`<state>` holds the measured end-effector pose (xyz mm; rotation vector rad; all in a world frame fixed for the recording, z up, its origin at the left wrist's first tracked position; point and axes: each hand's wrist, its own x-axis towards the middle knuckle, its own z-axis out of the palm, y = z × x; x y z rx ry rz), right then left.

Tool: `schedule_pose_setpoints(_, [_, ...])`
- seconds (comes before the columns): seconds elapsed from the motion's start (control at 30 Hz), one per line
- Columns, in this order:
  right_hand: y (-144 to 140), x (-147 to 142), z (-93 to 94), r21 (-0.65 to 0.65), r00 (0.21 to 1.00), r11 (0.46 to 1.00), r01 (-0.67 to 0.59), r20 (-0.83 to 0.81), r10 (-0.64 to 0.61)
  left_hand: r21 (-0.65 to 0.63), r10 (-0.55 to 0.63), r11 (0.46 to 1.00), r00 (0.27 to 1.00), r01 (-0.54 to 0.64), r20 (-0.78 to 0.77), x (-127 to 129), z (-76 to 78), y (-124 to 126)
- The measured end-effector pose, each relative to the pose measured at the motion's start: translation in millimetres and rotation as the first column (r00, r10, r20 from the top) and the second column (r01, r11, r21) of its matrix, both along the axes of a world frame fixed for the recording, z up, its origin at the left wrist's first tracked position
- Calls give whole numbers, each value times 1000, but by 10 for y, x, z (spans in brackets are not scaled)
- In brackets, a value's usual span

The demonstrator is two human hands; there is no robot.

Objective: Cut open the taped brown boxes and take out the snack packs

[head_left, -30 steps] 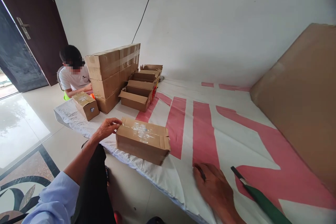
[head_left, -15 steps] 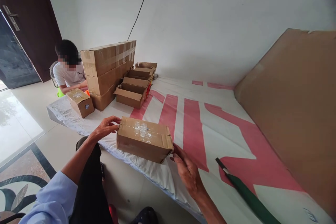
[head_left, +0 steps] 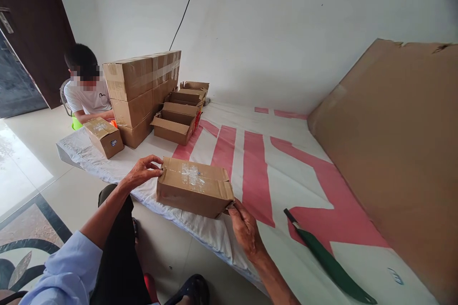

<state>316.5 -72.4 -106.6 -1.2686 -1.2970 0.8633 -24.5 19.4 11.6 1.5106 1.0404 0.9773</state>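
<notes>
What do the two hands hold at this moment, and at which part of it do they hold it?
A taped cardboard box on the sheet. The left hand grips its left end; the right hand holds its near right corner.

No lettering is legible; the small sticker on the far small box (head_left: pixel 103 136) is too blurred to read.

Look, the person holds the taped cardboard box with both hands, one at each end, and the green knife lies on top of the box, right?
Not quite. The left hand and right hand do grip the ends of the taped cardboard box, but the green knife lies on the red-and-white sheet, to the right of the box. The head view shows it.
</notes>
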Motion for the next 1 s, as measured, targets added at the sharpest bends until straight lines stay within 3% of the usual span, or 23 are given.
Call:
schedule_pose_setpoints(0.43, [36,83,-172,-83,998,995,48,-23,-50,-107,102,988,990,-113,-102,140,11,-54])
schedule_pose_setpoints(0.67, [62,96,-173,-43,999,998,53,14,-53,-97,118,988,993,-119,-16,182,-103,-18])
schedule_pose_setpoints(0.83, [83,126,-136,-53,998,996,65,2,-65,-14,58,998,998,-58,12,183,-103,-90])
schedule_pose_setpoints(1.0, [80,139,-132,-82,996,993,83,-19,-85,157,93,984,995,-88,-23,180,-69,-104])
